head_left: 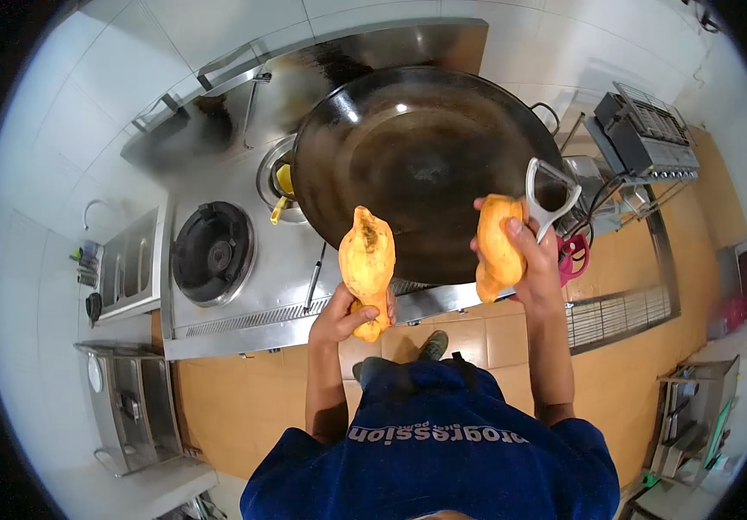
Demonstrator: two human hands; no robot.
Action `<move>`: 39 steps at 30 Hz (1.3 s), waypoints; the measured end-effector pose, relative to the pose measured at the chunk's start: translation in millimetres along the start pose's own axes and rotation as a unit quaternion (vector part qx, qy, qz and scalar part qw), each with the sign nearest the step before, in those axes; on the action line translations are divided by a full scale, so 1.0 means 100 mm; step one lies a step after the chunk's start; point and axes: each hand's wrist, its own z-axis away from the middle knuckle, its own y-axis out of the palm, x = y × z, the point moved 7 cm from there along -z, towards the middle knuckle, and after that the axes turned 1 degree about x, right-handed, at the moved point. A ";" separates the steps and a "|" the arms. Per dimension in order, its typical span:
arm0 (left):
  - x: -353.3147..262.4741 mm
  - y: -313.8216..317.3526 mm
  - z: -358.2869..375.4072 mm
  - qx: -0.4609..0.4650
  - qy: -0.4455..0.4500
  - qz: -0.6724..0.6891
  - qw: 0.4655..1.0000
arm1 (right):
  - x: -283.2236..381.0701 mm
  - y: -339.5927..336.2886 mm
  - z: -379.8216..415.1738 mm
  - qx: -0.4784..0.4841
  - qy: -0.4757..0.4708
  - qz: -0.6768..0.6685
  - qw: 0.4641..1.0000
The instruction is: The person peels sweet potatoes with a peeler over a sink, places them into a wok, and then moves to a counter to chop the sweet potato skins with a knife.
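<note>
My left hand (335,322) is closed around the lower end of an orange sweet potato (367,260), which looks peeled and has a dark patch near its top. It points upward in front of the wok (430,165). A second orange sweet potato (496,247) is gripped by my right hand (538,264), with the thumb across its side. From the same hand a white Y-shaped peeler (545,222) sticks up, its wide head pointing away from the sweet potato. My right palm is mostly hidden. Both hands are above the stove's front edge, apart from each other.
The large wok covers the right of the steel stove (291,277). A black burner (213,253) and a pan (274,178) lie left of it. A pen-like stick (314,282) rests near the front edge. Pink scissors-like handles (574,258) show behind my right hand.
</note>
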 end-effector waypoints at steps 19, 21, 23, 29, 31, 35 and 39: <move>0.14 -0.18 0.31 -0.205 -0.015 -0.006 0.979 | -1.50 -0.15 -0.95 0.325 0.083 0.521 0.785; 0.14 -0.23 0.37 -0.209 -0.029 -0.008 0.977 | -1.61 -0.12 -0.92 0.351 0.109 0.540 0.757; 0.08 -0.26 0.40 -0.191 -0.011 -0.005 0.982 | -1.68 -0.08 -0.91 0.361 0.096 0.547 0.749; 0.01 -0.33 0.44 -0.160 -0.007 -0.011 0.987 | -1.94 -0.09 -0.89 0.379 0.062 0.600 0.701; -0.02 -0.34 0.44 -0.158 -0.003 -0.014 0.987 | -2.00 -0.06 -0.86 0.391 0.043 0.608 0.689; 0.01 -0.40 0.45 -0.147 -0.014 -0.013 0.989 | -2.13 -0.13 -0.86 0.371 0.030 0.653 0.659; 0.01 -0.41 0.45 -0.144 -0.015 -0.007 0.989 | -1.96 -0.13 -0.90 0.333 0.033 0.640 0.692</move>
